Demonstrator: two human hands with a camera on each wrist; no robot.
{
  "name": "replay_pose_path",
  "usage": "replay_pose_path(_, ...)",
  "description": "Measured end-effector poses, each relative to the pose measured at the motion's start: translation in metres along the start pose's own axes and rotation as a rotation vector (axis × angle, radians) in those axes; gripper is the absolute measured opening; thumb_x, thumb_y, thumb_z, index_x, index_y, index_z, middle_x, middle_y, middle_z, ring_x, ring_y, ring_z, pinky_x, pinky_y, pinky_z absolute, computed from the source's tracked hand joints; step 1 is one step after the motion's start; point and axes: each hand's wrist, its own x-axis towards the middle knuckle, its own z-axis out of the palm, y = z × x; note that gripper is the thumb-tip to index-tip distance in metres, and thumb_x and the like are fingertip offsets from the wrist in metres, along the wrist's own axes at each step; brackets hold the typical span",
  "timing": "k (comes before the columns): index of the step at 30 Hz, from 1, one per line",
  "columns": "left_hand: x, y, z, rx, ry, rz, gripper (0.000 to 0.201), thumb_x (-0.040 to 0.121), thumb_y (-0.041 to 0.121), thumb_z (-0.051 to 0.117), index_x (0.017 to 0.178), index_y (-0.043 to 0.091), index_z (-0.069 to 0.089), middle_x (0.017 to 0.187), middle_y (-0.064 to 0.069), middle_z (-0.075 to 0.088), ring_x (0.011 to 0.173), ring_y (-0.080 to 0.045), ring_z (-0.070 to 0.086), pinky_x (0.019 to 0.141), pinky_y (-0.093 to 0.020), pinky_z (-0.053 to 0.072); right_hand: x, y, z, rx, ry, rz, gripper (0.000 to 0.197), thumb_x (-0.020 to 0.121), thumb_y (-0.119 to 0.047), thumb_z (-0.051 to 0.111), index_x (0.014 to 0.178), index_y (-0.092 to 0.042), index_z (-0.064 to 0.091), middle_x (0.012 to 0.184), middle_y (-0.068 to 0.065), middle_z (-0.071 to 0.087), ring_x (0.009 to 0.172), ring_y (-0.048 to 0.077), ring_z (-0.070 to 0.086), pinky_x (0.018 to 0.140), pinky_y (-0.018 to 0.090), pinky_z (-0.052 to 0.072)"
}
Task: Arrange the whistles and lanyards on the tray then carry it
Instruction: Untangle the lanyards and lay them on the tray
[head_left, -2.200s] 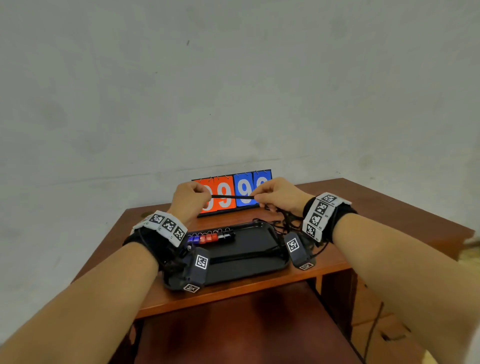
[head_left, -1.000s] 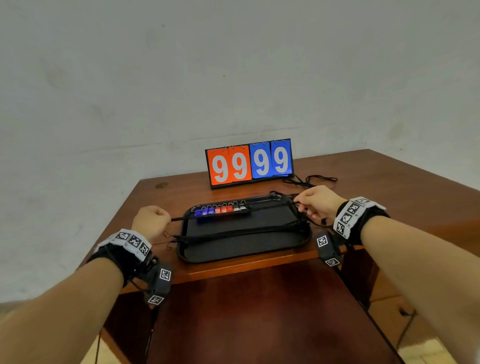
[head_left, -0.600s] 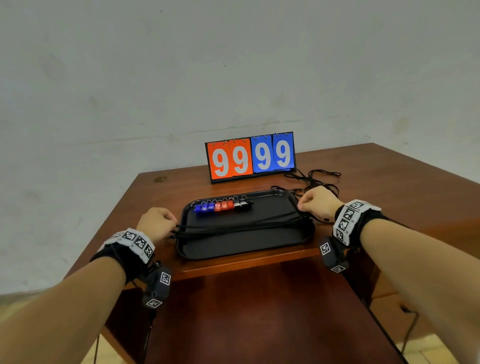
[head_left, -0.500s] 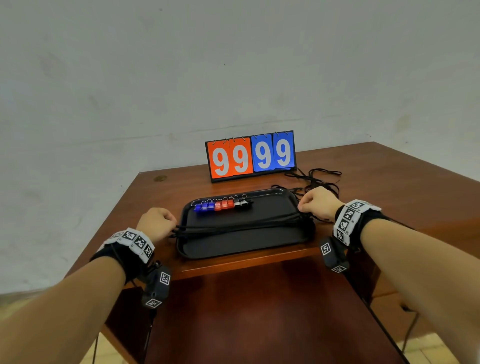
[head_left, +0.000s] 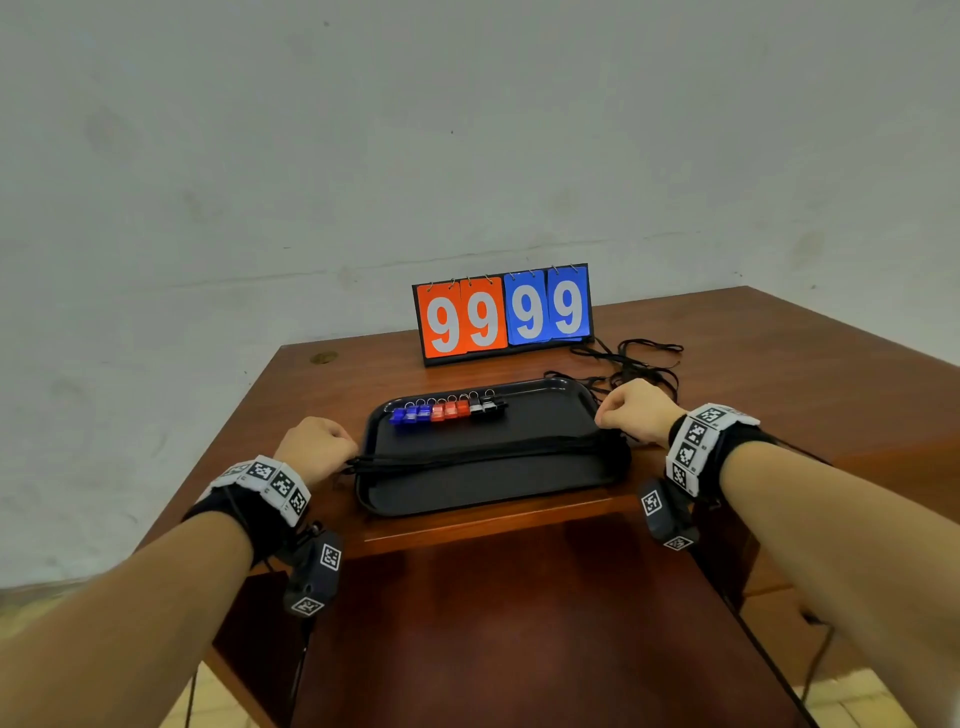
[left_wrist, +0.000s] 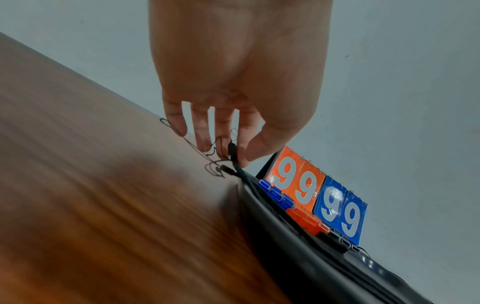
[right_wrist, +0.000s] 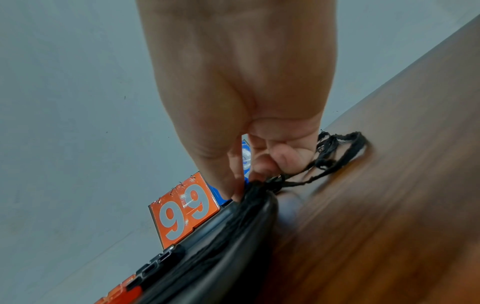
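Note:
A black tray (head_left: 488, 488) sits near the table's front edge. Along its far side lies a row of blue, red and black whistles (head_left: 447, 410). A bundle of black lanyards (head_left: 483, 449) is stretched across the tray from left to right. My left hand (head_left: 317, 447) pinches the bundle's left end just past the tray's left rim; thumb and forefinger nip the cords (left_wrist: 235, 158). My right hand (head_left: 631, 410) pinches the right end (right_wrist: 259, 185) at the tray's right rim (right_wrist: 233, 236). Loose lanyard ends (right_wrist: 335, 154) trail onto the wood beyond it.
A flip scoreboard (head_left: 501, 314) reading 99 99 stands behind the tray. More black lanyards (head_left: 631, 361) lie tangled on the table (head_left: 779, 374) at the back right. A grey wall rises behind. The table's front edge is just below the tray.
The lanyard bundle came down from in front of the scoreboard onto the tray, my hands spreading to the tray's two ends. In the last half second nothing moved noticeably.

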Motion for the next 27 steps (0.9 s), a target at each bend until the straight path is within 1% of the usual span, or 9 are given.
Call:
replay_pose_path(4, -0.003, 0.001, -0.004, 0.004, 0.015, -0.016, 0.014, 0.082, 0.021, 0.062, 0.075, 0.026, 0.073, 0.091, 0.005, 0.071, 0.09, -0.02, 0.064, 0.079, -0.035, 0.052, -0.007, -0.002, -0.005, 0.027, 0.07, -0.006, 0.009, 0.087, -0.018, 0.069, 0.086, -0.014, 0.077, 0.088, -0.003, 0.071, 0.089, 0.013, 0.065, 0.082, 0.028, 0.049)
replay_pose_path(7, -0.01, 0.01, -0.006, 0.059, 0.074, -0.033, 0.013, 0.079, 0.025, 0.06, 0.075, 0.032, 0.07, 0.096, 0.007, 0.069, 0.099, -0.025, 0.06, 0.086, -0.039, 0.053, -0.013, -0.003, -0.014, 0.033, 0.103, -0.008, 0.012, 0.088, -0.019, 0.066, 0.088, -0.015, 0.077, 0.092, -0.004, 0.071, 0.089, 0.013, 0.065, 0.078, 0.027, 0.048)
replay_pose_path(9, -0.014, 0.02, -0.007, 0.099, 0.139, -0.021, 0.014, 0.076, 0.027, 0.057, 0.075, 0.035, 0.069, 0.099, 0.006, 0.068, 0.106, -0.028, 0.057, 0.089, -0.043, 0.052, -0.019, -0.004, -0.021, 0.021, 0.119, -0.009, 0.013, 0.09, -0.02, 0.063, 0.092, -0.017, 0.075, 0.093, -0.005, 0.069, 0.081, 0.012, 0.065, 0.07, 0.023, 0.048)
replay_pose_path(11, -0.015, 0.035, -0.004, 0.105, 0.157, 0.013, 0.013, 0.077, 0.026, 0.059, 0.076, 0.036, 0.068, 0.101, 0.006, 0.068, 0.108, -0.028, 0.057, 0.091, -0.043, 0.051, -0.025, -0.003, -0.029, 0.021, 0.136, 0.006, 0.012, 0.091, -0.02, 0.061, 0.097, -0.018, 0.072, 0.09, -0.007, 0.067, 0.069, 0.011, 0.064, 0.056, 0.017, 0.046)
replay_pose_path(13, -0.014, 0.052, 0.002, 0.083, 0.13, 0.068, 0.013, 0.08, 0.024, 0.061, 0.078, 0.035, 0.068, 0.101, 0.006, 0.069, 0.106, -0.024, 0.058, 0.09, -0.042, 0.051, -0.03, 0.001, -0.037, 0.024, 0.149, 0.026, 0.012, 0.092, -0.018, 0.06, 0.1, -0.019, 0.069, 0.086, -0.007, 0.066, 0.065, 0.012, 0.065, 0.048, 0.015, 0.044)
replay_pose_path(16, -0.012, 0.081, 0.017, 0.049, 0.094, 0.169, 0.014, 0.085, 0.022, 0.062, 0.079, 0.033, 0.067, 0.1, 0.007, 0.07, 0.098, -0.017, 0.063, 0.087, -0.041, 0.056, -0.036, 0.012, -0.049, 0.061, 0.151, 0.053, 0.012, 0.092, -0.017, 0.061, 0.101, -0.019, 0.067, 0.088, -0.002, 0.068, 0.067, 0.015, 0.067, 0.045, 0.019, 0.047)
replay_pose_path(19, -0.012, 0.115, 0.036, 0.029, 0.063, 0.25, 0.015, 0.086, 0.022, 0.061, 0.079, 0.034, 0.068, 0.099, 0.008, 0.07, 0.097, -0.017, 0.064, 0.09, -0.042, 0.055, -0.043, 0.024, -0.061, 0.08, 0.161, 0.064, 0.009, 0.091, -0.017, 0.062, 0.098, -0.02, 0.066, 0.089, 0.001, 0.067, 0.067, 0.016, 0.067, 0.048, 0.023, 0.05)
replay_pose_path(23, -0.013, 0.156, 0.062, 0.024, 0.004, 0.305, 0.014, 0.083, 0.022, 0.061, 0.079, 0.032, 0.069, 0.096, 0.013, 0.068, 0.102, -0.018, 0.06, 0.093, -0.044, 0.052, -0.05, 0.041, -0.077, 0.1, 0.164, 0.084, 0.013, 0.093, -0.015, 0.06, 0.103, -0.017, 0.067, 0.077, 0.001, 0.066, 0.064, 0.015, 0.064, 0.049, 0.023, 0.049)
replay_pose_path(27, -0.013, 0.189, 0.089, 0.026, -0.042, 0.36, 0.014, 0.083, 0.02, 0.063, 0.081, 0.031, 0.069, 0.1, 0.01, 0.068, 0.103, -0.018, 0.061, 0.096, -0.043, 0.051, -0.052, 0.057, -0.09, 0.113, 0.169, 0.074, 0.016, 0.094, -0.014, 0.057, 0.107, -0.016, 0.066, 0.074, -0.002, 0.064, 0.058, 0.01, 0.061, 0.047, 0.021, 0.047)
